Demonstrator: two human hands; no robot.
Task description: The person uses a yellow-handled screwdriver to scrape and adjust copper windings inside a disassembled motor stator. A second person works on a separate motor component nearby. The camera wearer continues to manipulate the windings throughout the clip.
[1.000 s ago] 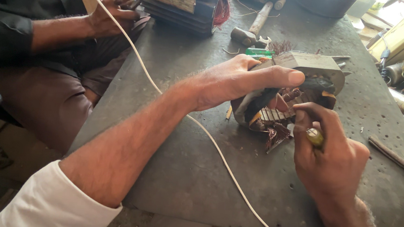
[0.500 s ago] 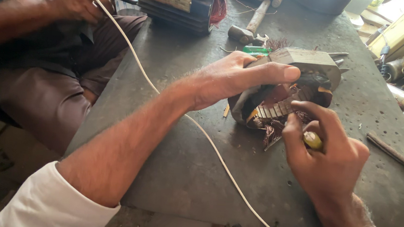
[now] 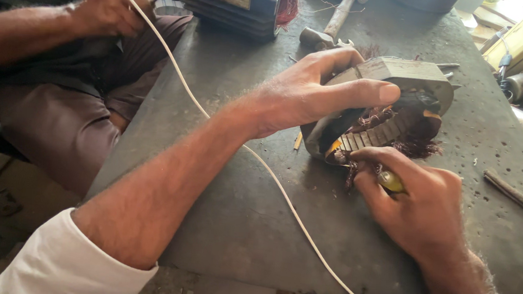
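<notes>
Two hands on the motor stator, which lies on the dark workbench right of the white cord. I see its bore axis running toward lower left, open end facing me. Left hand clamps its top, thumb stretched across. Right hand, just below the stator, pinches a yellow-handled tool, tip at the windings.
</notes>
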